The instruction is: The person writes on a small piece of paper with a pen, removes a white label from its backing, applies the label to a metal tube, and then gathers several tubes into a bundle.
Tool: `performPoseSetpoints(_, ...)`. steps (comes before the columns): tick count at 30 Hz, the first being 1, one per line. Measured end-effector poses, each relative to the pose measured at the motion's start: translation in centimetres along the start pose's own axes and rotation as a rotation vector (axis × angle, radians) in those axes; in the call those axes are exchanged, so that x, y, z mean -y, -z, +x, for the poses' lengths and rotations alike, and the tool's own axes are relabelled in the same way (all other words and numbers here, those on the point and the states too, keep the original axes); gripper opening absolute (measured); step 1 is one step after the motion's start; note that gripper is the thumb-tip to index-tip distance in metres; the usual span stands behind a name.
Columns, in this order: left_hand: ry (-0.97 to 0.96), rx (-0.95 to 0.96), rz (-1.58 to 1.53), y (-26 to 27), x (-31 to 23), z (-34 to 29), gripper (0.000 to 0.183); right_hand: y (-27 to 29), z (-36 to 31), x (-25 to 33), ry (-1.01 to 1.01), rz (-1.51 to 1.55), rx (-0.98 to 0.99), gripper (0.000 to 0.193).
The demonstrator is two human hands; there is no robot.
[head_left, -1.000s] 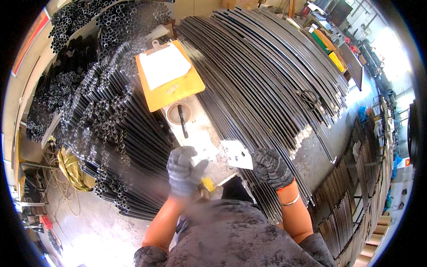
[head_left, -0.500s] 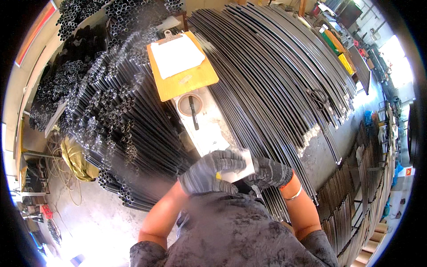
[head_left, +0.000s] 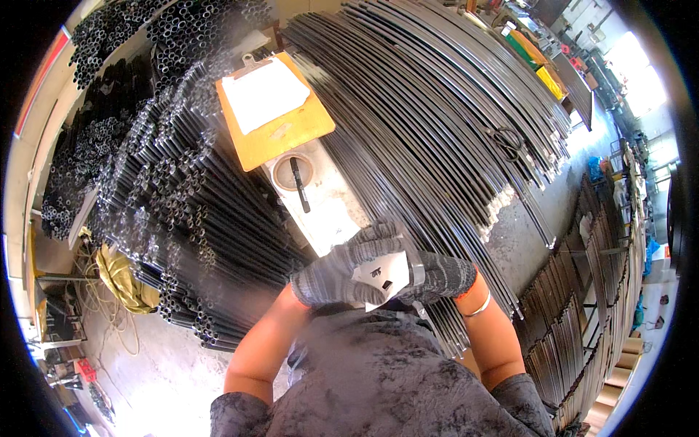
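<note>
Close to my body, both hands wear grey striped knit gloves. My left hand (head_left: 331,275) is closed around a white paper slip (head_left: 380,277) with black marks, its fingers over the top and its thumb at the lower edge. My right hand (head_left: 444,277) is closed at the slip's right side, where a greyish translucent strip (head_left: 417,271) runs along the edge; its fingertips are partly hidden. Beyond the hands, a black marker (head_left: 299,186) lies across a round tape roll (head_left: 277,175) on a pale board (head_left: 331,211). A yellow-brown clipboard (head_left: 287,142) with white paper lies farther off.
Long dark metal rods (head_left: 429,124) lie at the right, with a looped black cord (head_left: 505,144) on them. Bundled dark tubes (head_left: 218,197) fill the left. A gold-coloured sack (head_left: 124,280) is on the floor at far left. Racked brown bars (head_left: 553,320) stand at right.
The slip has turned so its marked face shows between my hands. My left fingers have moved up over it. The surroundings have shifted slightly left in view.
</note>
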State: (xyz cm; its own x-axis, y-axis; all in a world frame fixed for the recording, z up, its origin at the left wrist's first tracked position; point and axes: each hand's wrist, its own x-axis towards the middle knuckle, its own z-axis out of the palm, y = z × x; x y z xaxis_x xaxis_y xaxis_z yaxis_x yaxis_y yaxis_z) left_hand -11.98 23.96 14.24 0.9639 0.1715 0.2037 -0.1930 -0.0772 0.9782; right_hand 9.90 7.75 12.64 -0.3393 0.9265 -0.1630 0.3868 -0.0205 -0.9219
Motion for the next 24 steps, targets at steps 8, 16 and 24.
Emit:
performPoseSetpoints(8,0.055,0.027,0.303,1.1,-2.5,0.7,0.072,1.4,0.4,2.5,0.137,0.149,0.121,0.034)
performPoseSetpoints(16,-0.051,0.031,0.397,-0.2,-1.7,0.8,0.055,1.6,1.7,1.7,0.568,-0.209,-0.048,0.033)
performPoseSetpoints(24,0.212,-0.233,0.468,-3.2,-2.0,0.0,0.033,-0.1,0.6,5.8,0.012,-0.205,-0.319,0.034)
